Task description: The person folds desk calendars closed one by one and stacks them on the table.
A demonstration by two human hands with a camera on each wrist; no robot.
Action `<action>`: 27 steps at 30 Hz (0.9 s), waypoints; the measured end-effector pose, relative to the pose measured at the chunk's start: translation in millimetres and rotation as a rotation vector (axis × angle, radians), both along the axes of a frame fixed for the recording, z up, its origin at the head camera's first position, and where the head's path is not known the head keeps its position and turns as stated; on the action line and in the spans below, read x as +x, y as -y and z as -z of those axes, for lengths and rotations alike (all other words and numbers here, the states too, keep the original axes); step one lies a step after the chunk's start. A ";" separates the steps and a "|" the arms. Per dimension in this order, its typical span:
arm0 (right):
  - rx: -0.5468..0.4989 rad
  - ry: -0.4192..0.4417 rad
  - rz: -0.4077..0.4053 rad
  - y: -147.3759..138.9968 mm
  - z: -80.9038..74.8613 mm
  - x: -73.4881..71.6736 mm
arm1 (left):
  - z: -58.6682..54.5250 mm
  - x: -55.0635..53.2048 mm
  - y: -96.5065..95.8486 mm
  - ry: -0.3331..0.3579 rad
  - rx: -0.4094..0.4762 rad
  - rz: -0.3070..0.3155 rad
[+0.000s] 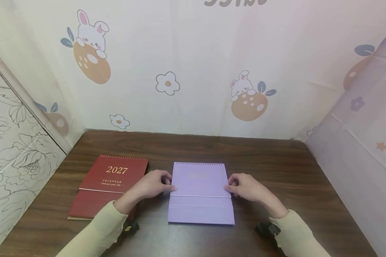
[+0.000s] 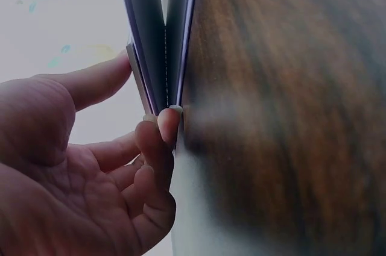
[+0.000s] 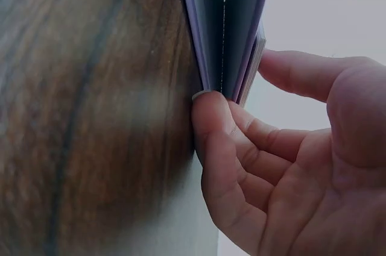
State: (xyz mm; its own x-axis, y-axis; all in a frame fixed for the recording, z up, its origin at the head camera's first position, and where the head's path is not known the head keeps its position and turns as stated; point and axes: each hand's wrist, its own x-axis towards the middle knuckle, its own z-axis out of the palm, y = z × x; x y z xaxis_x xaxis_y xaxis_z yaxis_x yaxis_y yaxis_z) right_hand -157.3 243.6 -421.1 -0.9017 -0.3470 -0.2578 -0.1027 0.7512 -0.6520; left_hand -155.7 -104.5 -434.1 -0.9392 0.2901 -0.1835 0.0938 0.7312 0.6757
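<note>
A purple desk calendar (image 1: 199,182) with a spiral binding along its top lies in the middle of the table, its faint gold print hard to read. At its left edge my left hand (image 1: 152,184) grips it, thumb on the front cover and fingers curled at the side. My right hand (image 1: 249,187) holds the opposite edge in the same way. Seen end-on in the left wrist view, the calendar's boards (image 2: 145,45) part in a narrow V, with the fingertips at its narrow end. The right wrist view shows the page stack (image 3: 250,69) beside the thumb.
A red 2027 desk calendar (image 1: 115,175) lies to the left, partly behind my left forearm. Both rest on a dark wooden table (image 1: 260,153). A curtain (image 1: 196,43) printed with rabbits and flowers hangs behind the far edge. Small black devices (image 1: 267,229) sit at the wrists.
</note>
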 end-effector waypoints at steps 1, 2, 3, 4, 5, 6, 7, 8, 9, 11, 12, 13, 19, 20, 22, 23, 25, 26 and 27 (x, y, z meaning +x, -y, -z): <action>0.007 -0.004 -0.005 0.0 -0.2 -0.2 | -0.2 0.2 -0.1 0.002 -0.003 -0.003; 0.017 -0.013 -0.012 0.0 -0.2 -0.3 | -0.8 0.7 0.1 -0.002 -0.004 -0.002; 0.025 -0.022 -0.021 -0.1 -0.3 -0.5 | -1.2 1.1 0.0 -0.003 -0.005 -0.003; 0.031 -0.031 -0.030 -0.2 -0.4 -0.6 | -1.7 1.4 -0.2 -0.005 -0.006 -0.003; 0.034 -0.038 -0.040 -0.4 -0.5 -0.7 | -2.0 1.6 -0.3 -0.008 -0.007 -0.002; 0.036 -0.044 -0.049 -0.7 -0.7 -0.6 | -2.2 1.8 -0.4 -0.012 -0.008 0.000; 0.037 -0.049 -0.057 -0.9 -0.8 -0.6 | -2.4 1.9 -0.5 -0.015 -0.008 0.001; 0.036 -0.052 -0.064 -1.2 -1.0 -0.5 | -2.5 1.9 -0.6 -0.019 -0.009 0.003; 0.034 -0.053 -0.069 -1.4 -1.1 -0.5 | -2.6 1.8 -1.0 -0.019 -0.011 0.001; 0.029 -0.052 -0.074 -2.0 -1.0 -0.5 | -2.3 1.6 -1.2 -0.022 -0.014 0.001; 0.026 -0.052 -0.074 -2.1 -0.9 -0.6 | -2.3 1.4 -1.2 -0.023 -0.013 0.002; 0.024 -0.053 -0.071 -2.3 -0.6 -0.9 | -2.3 1.2 -1.1 -0.024 -0.012 0.002; 0.046 -0.072 -0.043 -1.9 0.1 -1.6 | -3.5 0.2 1.4 -0.059 -0.046 -0.008; 0.058 -0.083 -0.033 -1.4 -0.3 -1.6 | -4.0 0.1 2.0 -0.074 -0.057 -0.016; 0.086 -0.111 -0.013 -0.6 -1.6 -1.3 | -5.8 0.3 2.9 -0.102 -0.081 -0.033; 0.102 -0.129 -0.003 -0.1 -2.5 -1.3 | -6.7 0.4 3.1 -0.118 -0.094 -0.040; 0.121 -0.173 0.017 0.8 -5.1 -0.5 | -11.0 1.2 3.2 -0.145 -0.113 -0.054; 0.124 -0.194 0.027 1.1 -6.4 -0.1 | -13.7 1.8 3.0 -0.158 -0.124 -0.061; 0.124 -0.219 0.033 1.5 -7.9 0.1 | -16.5 2.6 2.8 -0.173 -0.134 -0.065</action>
